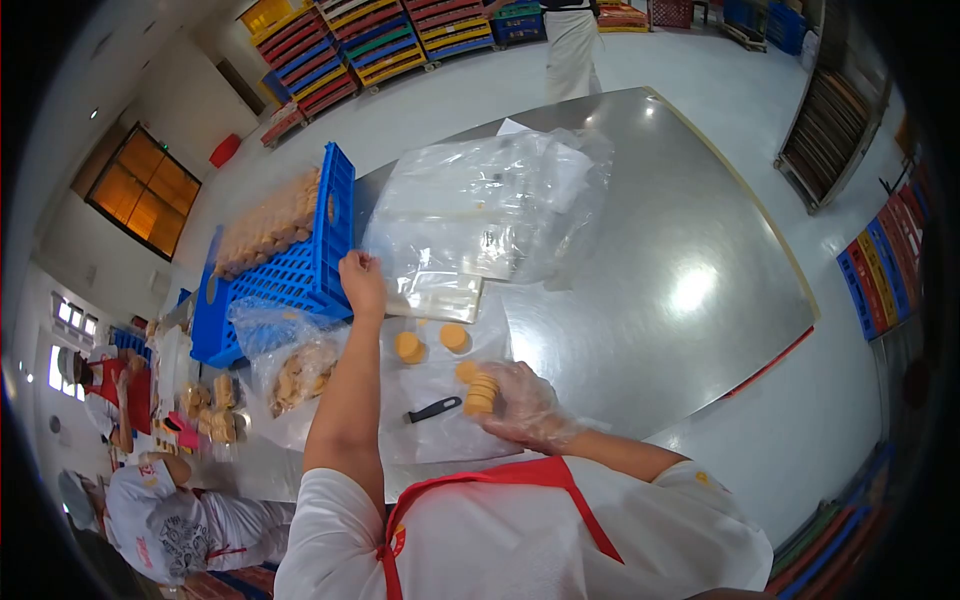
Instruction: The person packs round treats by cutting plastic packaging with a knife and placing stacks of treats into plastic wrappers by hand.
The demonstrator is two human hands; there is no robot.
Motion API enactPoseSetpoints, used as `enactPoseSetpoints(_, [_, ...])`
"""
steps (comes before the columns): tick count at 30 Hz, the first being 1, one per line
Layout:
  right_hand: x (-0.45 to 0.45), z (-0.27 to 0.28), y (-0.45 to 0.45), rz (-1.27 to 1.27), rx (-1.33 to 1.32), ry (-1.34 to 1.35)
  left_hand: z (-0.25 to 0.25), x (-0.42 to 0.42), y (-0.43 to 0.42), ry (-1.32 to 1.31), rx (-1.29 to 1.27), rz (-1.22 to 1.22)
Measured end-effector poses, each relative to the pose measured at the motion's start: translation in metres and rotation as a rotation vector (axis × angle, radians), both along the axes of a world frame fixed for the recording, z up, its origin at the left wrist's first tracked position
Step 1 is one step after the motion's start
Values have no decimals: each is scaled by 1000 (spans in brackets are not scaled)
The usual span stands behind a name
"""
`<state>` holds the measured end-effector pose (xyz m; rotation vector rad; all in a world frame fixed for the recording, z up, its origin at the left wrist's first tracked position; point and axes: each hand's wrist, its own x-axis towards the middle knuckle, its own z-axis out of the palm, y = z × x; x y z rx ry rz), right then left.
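Note:
My right hand [525, 405], in a clear plastic glove, is closed round a short stack of round yellow cookies [481, 393] low over the plastic sheet. My bare left hand [362, 281] is beside the blue crate's near edge, at the left end of a pile of clear bags [440, 297]; its fingers are drawn together, and what they hold, if anything, is too small to name. Between the hands, more round cookies [410, 347] lie on the clear sheet [430, 440]. A black-handled tool [434, 410] rests left of the stack.
A blue crate [340, 230] holds rows of cookies [265, 235] at the left. Near it sits an open bag of broken pieces [303, 375]. Packed bags [215, 410] and two co-workers [165, 520] are farther left. Another person [572, 50] stands beyond the steel table [690, 220].

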<state>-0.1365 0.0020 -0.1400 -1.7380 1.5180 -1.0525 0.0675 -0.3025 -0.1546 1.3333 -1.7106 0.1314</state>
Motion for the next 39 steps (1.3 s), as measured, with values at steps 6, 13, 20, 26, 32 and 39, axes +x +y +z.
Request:
enactPoseSetpoints(6, [0,4,-1,-15,-24,-28,73,26,59,637,228,-359])
enactPoseSetpoints(13, [1,-15,9,-101,-162,-132,141,99,201,1136,294,-403])
enactPoseSetpoints(20, [57,67,-32,212,-179,-650,128,118,274,1440,273,-479])
enactPoseSetpoints(26, [114,120,-11,581,186,-720,113,144,321,1549,-231,-268])
enactPoseSetpoints(32, [153,128,-5,1013,173,-846,113,124,348,1442,-467,-259])
enactPoseSetpoints(39, [160,153,-9,837,-9,-762,117,119,365,1378,-432,-494])
